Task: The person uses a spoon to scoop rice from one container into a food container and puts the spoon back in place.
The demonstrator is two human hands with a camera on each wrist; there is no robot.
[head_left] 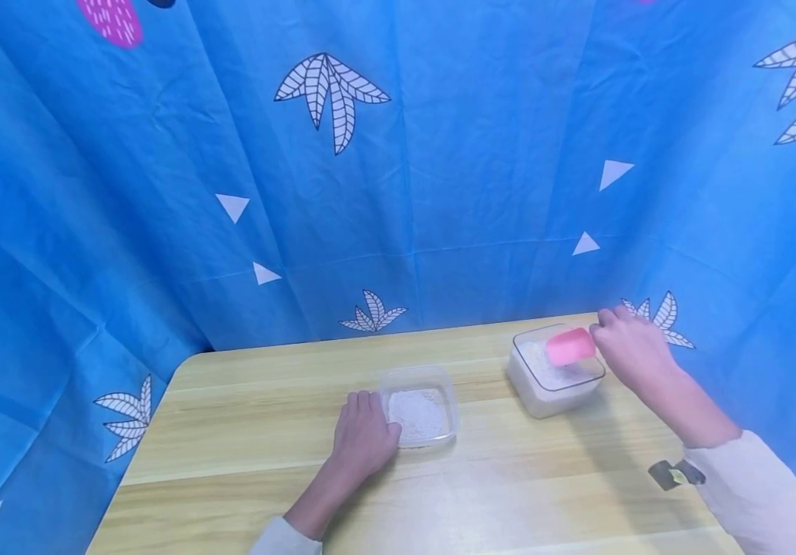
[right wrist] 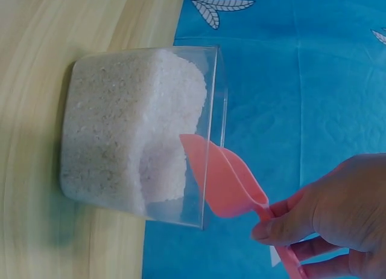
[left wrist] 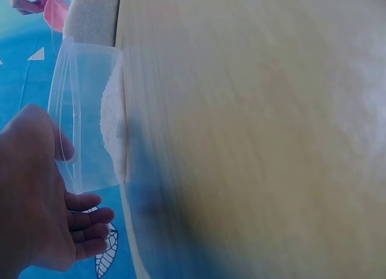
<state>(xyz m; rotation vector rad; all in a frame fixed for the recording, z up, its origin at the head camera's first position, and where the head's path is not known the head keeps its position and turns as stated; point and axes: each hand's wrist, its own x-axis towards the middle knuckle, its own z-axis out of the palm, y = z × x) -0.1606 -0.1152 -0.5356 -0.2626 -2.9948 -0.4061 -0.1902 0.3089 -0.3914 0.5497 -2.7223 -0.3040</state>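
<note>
My right hand (right wrist: 338,212) grips the handle of a pink scoop (right wrist: 223,179), the scoop's tip dipping inside the rim of a taller clear container (right wrist: 108,131) close to the white, rice-like grains. That container, seen at the right in the head view, is filled well up with the grains. Left of it stands a shallower clear plastic box (head_left: 420,443) with a lower layer of white grains (head_left: 420,414). At its left side my left hand (head_left: 364,437) holds the wall, thumb at the rim and fingers along the outside. What the scoop carries, I cannot tell.
Both containers stand on a light wooden table (head_left: 245,432). A blue curtain (head_left: 467,193) with leaf and triangle prints hangs right behind the table's back edge and around both sides.
</note>
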